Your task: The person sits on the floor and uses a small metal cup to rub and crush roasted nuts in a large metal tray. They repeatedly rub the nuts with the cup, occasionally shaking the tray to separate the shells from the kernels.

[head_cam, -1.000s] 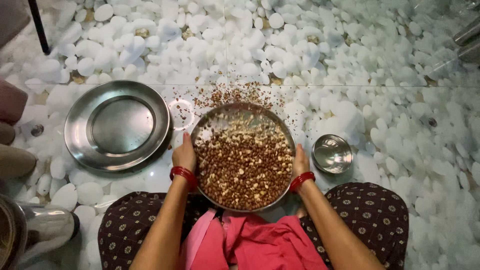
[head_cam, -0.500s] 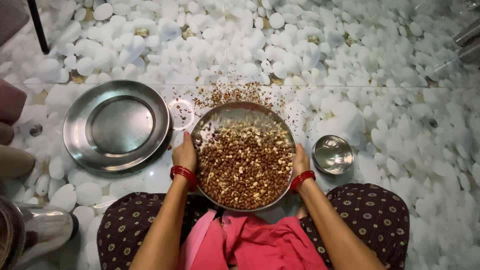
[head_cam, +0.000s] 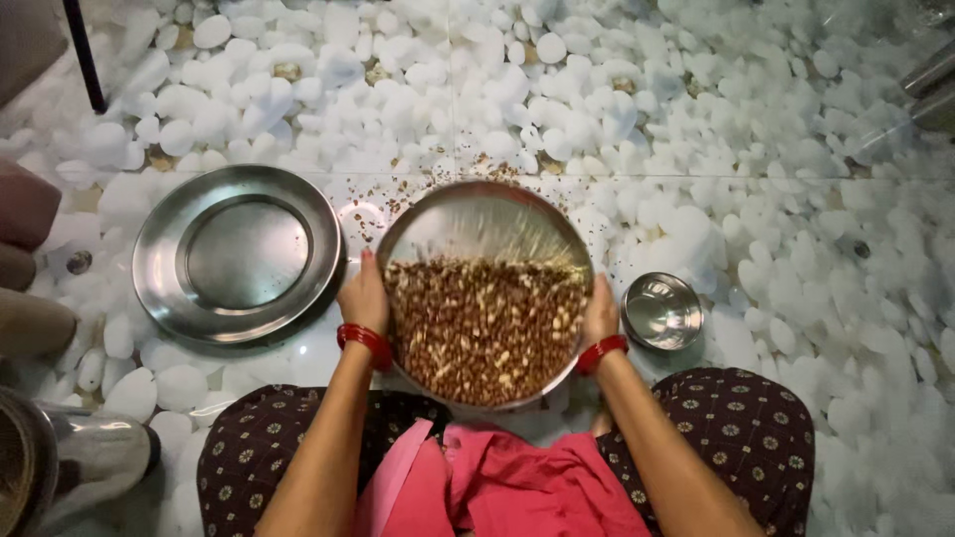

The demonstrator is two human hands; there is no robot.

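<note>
Your left hand [head_cam: 364, 295] and right hand [head_cam: 599, 313] clasp opposite rims of a round steel plate [head_cam: 484, 217] held over your lap, fingers curled under the edge and thumbs up against it, red bangles at both wrists. The plate is tipped toward you: its far half shows bare, shiny metal, while the peanuts [head_cam: 482, 326], brown-skinned with some pale ones mixed in, are heaped against the near rim.

From the left: a dark object [head_cam: 30, 323] sits at the frame's edge, a steel vessel [head_cam: 70, 457] lies in the lower corner, and a large empty steel platter [head_cam: 239, 254] rests on the floor [head_cam: 756, 149], which carries a white pebble pattern. Reddish husk flakes [head_cam: 398, 194] lie scattered on the floor beyond the plate's far rim. To the right, just beside your right hand, stands a small empty steel bowl [head_cam: 662, 310].

The plate looks stiff and thin, smooth and likely slick at the rim; the load appears moderately heavy and loose, so it would shift its weight with any tilt. A two-sided hold at the widest points, as you have it, seems the steadiest place to grip. The nuts are hard but roll freely; the husks are very light.
</note>
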